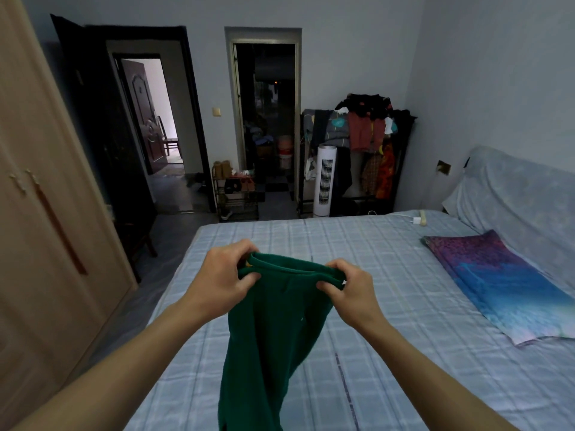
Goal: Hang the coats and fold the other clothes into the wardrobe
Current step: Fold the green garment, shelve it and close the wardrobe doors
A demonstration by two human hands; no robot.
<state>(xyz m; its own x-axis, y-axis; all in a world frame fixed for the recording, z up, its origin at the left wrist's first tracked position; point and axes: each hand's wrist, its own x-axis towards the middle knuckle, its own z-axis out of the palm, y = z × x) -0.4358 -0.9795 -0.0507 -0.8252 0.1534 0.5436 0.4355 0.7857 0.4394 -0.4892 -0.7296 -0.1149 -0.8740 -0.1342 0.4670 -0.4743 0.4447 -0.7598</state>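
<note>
A dark green garment (270, 337) hangs in the air over the bed (389, 306), held up by its top band. My left hand (224, 275) pinches the left end of that band. My right hand (345, 287) pinches the right end, thumb over the fabric. The cloth drops down toward the bottom of the view. The beige wardrobe (40, 244) stands at the left with its doors shut.
A purple and blue cloth (497, 284) lies on the right of the bed. A clothes rack (364, 132) heaped with garments and a white tower fan (325, 178) stand at the far wall. A shoe rack (236, 194) sits between two open doorways.
</note>
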